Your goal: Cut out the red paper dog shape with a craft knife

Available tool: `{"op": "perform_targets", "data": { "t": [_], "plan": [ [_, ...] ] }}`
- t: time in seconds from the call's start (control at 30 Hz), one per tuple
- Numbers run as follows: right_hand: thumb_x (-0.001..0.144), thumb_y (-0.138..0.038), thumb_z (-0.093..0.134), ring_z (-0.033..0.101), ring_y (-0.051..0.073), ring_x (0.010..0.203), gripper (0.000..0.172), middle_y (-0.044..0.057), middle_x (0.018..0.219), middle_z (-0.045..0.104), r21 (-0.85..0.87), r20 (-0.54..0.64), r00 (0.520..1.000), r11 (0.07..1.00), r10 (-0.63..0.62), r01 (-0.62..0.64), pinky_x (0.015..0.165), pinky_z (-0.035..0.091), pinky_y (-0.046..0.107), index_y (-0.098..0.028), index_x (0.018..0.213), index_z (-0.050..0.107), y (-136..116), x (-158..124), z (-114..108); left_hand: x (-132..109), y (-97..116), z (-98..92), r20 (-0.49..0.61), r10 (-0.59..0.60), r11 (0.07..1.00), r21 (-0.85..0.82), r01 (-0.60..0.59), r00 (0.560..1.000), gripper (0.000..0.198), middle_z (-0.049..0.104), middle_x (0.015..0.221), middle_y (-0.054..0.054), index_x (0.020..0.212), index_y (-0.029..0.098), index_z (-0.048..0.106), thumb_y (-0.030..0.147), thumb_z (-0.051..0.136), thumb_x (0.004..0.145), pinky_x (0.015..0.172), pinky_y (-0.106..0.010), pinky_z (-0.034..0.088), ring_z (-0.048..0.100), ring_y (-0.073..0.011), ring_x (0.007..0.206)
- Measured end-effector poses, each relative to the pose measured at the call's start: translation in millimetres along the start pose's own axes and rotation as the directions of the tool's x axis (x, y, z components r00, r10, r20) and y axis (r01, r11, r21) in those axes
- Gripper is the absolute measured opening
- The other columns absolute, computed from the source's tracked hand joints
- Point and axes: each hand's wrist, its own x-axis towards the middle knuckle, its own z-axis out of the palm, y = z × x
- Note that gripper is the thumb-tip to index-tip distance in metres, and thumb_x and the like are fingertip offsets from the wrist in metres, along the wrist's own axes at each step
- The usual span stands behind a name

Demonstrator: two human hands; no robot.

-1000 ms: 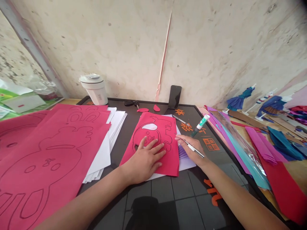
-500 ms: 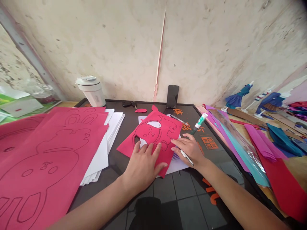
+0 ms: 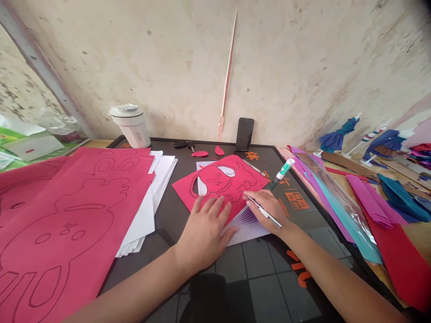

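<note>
A red sheet [image 3: 229,179] with a dark-outlined cartoon animal lies tilted over white papers [image 3: 249,226]. Two ear-shaped holes are cut in it, and the upper one shows "2025" printed underneath. My left hand [image 3: 205,229] rests flat on the sheet's lower left edge, fingers spread. In my right hand [image 3: 269,208], at the lower right edge, is a slim silver pen-shaped craft knife [image 3: 266,211]; its blade cannot be made out. Two small red cut-out pieces [image 3: 200,153] lie beyond the sheet. A pen [image 3: 256,168] lies at its upper right.
Large red sheets with drawn outlines [image 3: 81,215] and a stack of white paper [image 3: 148,211] fill the left. A white cup [image 3: 131,128], keys [image 3: 183,144] and phone [image 3: 245,134] stand or lie at the back. A glue stick [image 3: 284,168] stands right, beside coloured sheets [image 3: 357,220].
The red sheet has turned and slid right and away. One small red piece that touched its top corner now lies apart from it. The "2025" now shows through the upper hole.
</note>
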Motion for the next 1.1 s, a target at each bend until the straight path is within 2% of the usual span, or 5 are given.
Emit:
{"op": "perform_targets", "data": {
  "t": [0.13, 0.33, 0.47, 0.63, 1.1],
  "plan": [
    [0.1, -0.028, 0.046, 0.072, 0.02, 0.088, 0.026, 0.007, 0.099, 0.078, -0.081, 0.023, 0.999, 0.996, 0.034, -0.032, 0.092, 0.045, 0.04, -0.021, 0.117, 0.064, 4.0, 0.5, 0.7, -8.3, 21.3, 1.5, 0.083, 0.119, 0.992, 0.037, -0.122, 0.989, 0.052, 0.066, 0.126, -0.016, 0.123, 0.011, 0.065, 0.052, 0.047, 0.097, 0.1, -0.052, 0.042, 0.061, -0.0331, 0.11],
    [0.097, -0.024, 0.048, 0.071, 0.019, 0.073, 0.025, 0.006, 0.083, 0.078, -0.14, -0.032, 0.999, 0.99, 0.025, -0.03, 0.089, 0.044, 0.039, -0.018, 0.112, 0.068, -2.0, 1.7, -4.6, -17.6, 36.9, 15.7, 0.164, 0.146, 0.968, 0.178, -0.175, 0.976, 0.058, 0.061, 0.132, -0.023, 0.127, 0.004, 0.063, 0.052, 0.053, 0.096, 0.078, -0.041, 0.047, 0.062, -0.0325, 0.104],
    [0.096, -0.03, 0.054, 0.071, 0.02, 0.09, 0.024, 0.005, 0.098, 0.078, 0.132, 0.041, 0.987, 0.978, 0.155, -0.159, 0.085, 0.051, 0.035, -0.023, 0.112, 0.069, -15.1, 2.2, -7.0, -16.1, 40.3, 14.9, 0.172, 0.113, 0.977, 0.16, -0.141, 0.979, 0.062, 0.062, 0.129, -0.021, 0.129, 0.004, 0.062, 0.056, 0.052, 0.095, 0.084, -0.043, 0.047, 0.059, -0.0341, 0.11],
    [0.092, -0.038, 0.062, 0.072, 0.018, 0.085, 0.023, 0.003, 0.095, 0.077, 0.439, 0.249, 0.947, 0.848, 0.205, -0.299, 0.08, 0.056, 0.029, -0.025, 0.104, 0.076, -26.8, 4.6, -3.5, -15.9, 43.0, 16.0, 0.174, 0.103, 0.984, 0.127, -0.126, 0.979, 0.065, 0.061, 0.128, -0.025, 0.132, 0.001, 0.059, 0.054, 0.052, 0.095, 0.094, -0.049, 0.043, 0.053, -0.0402, 0.122],
    [0.09, -0.04, 0.064, 0.073, 0.021, 0.092, 0.026, 0.004, 0.101, 0.077, 0.401, 0.397, 0.873, 0.802, 0.283, -0.442, 0.083, 0.058, 0.032, -0.023, 0.105, 0.078, -27.0, 9.6, -2.0, -15.8, 42.5, 18.2, 0.193, 0.141, 0.978, 0.127, -0.167, 0.971, 0.064, 0.057, 0.132, -0.03, 0.134, -0.002, 0.056, 0.051, 0.046, 0.098, 0.093, -0.052, 0.045, 0.054, -0.0444, 0.121]
  ]
}}
